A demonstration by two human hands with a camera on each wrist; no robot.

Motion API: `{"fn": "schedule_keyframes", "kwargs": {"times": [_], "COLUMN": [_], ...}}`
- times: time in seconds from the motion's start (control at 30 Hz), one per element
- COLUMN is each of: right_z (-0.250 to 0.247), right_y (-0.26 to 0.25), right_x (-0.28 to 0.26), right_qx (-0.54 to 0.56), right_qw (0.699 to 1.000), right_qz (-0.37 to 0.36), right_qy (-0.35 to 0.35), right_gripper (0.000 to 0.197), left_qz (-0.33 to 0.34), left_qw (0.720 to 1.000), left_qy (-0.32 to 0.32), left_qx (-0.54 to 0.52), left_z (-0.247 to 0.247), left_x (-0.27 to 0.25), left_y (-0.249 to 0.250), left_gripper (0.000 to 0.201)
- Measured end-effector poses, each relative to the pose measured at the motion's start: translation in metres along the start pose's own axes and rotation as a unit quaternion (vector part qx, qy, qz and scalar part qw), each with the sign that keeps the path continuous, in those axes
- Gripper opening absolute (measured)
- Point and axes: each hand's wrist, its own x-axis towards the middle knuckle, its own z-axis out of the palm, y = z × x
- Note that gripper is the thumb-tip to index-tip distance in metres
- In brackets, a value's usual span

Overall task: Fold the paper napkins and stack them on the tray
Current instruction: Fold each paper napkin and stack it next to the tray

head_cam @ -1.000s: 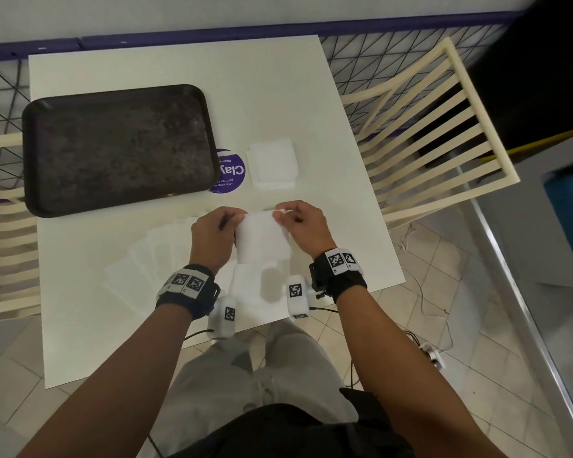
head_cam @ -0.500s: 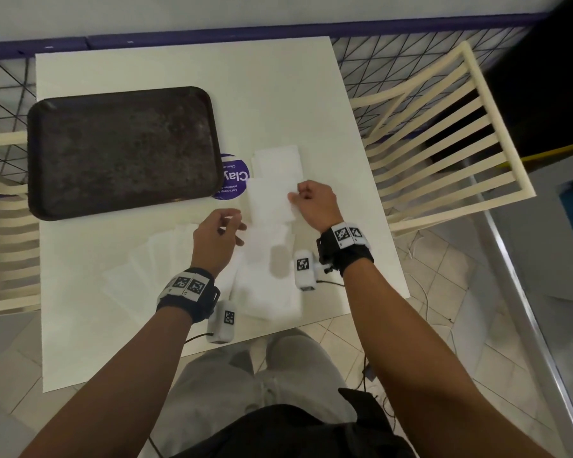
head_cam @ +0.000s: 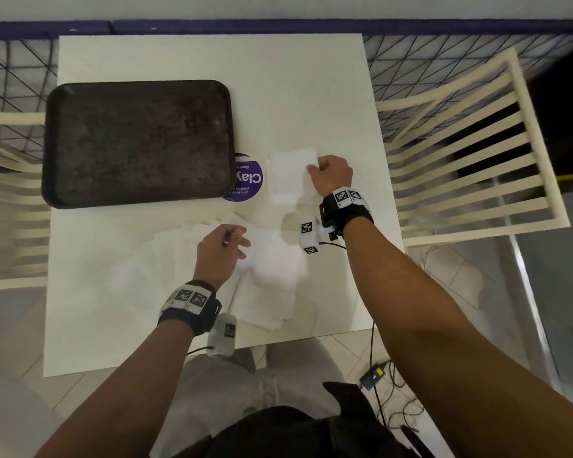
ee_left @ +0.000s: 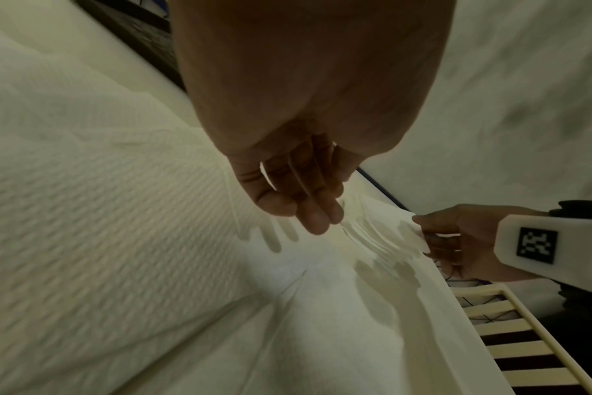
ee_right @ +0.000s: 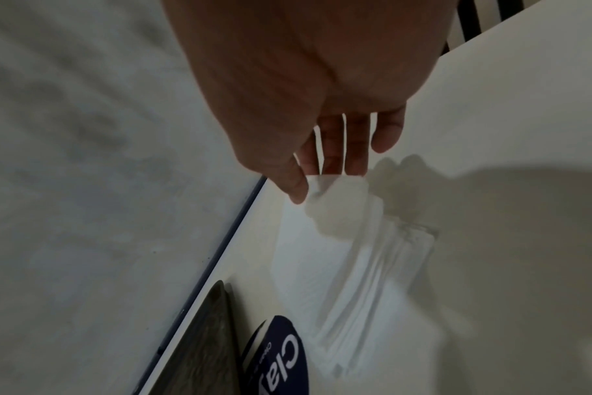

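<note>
The dark tray lies bare at the table's far left. Right of it sits a small pile of folded white napkins. My right hand pinches the far right corner of a folded napkin that lies on top of this pile; in the right wrist view thumb and fingers grip that corner. My left hand hovers with loosely curled fingers over the fanned unfolded napkins near the front edge and holds nothing.
A round purple sticker lies on the white table between tray and pile. Slatted cream chairs stand at both sides. A dark mesh railing runs behind the table. Cables lie on the tiled floor.
My right hand carried the folded napkin away from me onto the pile beside the tray. My left hand let go of it and stayed over the fanned napkins.
</note>
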Motion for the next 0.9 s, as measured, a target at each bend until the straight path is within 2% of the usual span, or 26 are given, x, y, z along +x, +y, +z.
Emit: {"fn": "schedule_keyframes", "kwargs": {"times": [0.1, 0.2, 0.27, 0.37, 0.6, 0.8, 0.9], "right_z": [0.003, 0.004, 0.005, 0.013, 0.046, 0.053, 0.048], "right_y": [0.004, 0.015, 0.026, 0.05, 0.107, 0.117, 0.116], "right_x": [-0.005, -0.026, -0.049, -0.084, -0.15, -0.17, -0.174], "right_qx": [-0.003, 0.027, 0.042, 0.024, -0.105, -0.066, -0.028], "right_qw": [1.0, 0.998, 0.998, 1.0, 0.99, 0.992, 0.994], "right_qz": [0.007, -0.009, -0.011, 0.013, 0.071, 0.084, 0.092], "right_qy": [0.022, 0.051, 0.037, -0.008, -0.057, -0.067, -0.055], "right_gripper": [0.033, 0.019, 0.015, 0.021, 0.019, 0.02, 0.012], "left_qz": [0.002, 0.003, -0.005, -0.021, -0.049, -0.054, -0.063], "left_qw": [1.0, 1.0, 1.0, 0.999, 0.982, 0.984, 0.987], "left_qy": [0.003, 0.0, -0.009, -0.025, -0.09, -0.089, -0.082], "left_qx": [0.003, 0.008, 0.015, 0.038, 0.156, 0.143, 0.124], "left_z": [0.0, 0.001, 0.003, 0.007, 0.014, 0.015, 0.016], "left_x": [0.002, 0.004, 0.004, 0.001, -0.011, -0.019, -0.02], "left_y": [0.002, 0.002, -0.001, -0.008, -0.043, -0.044, -0.044], "left_gripper": [0.022, 0.021, 0.019, 0.018, 0.017, 0.007, 0.015]}}
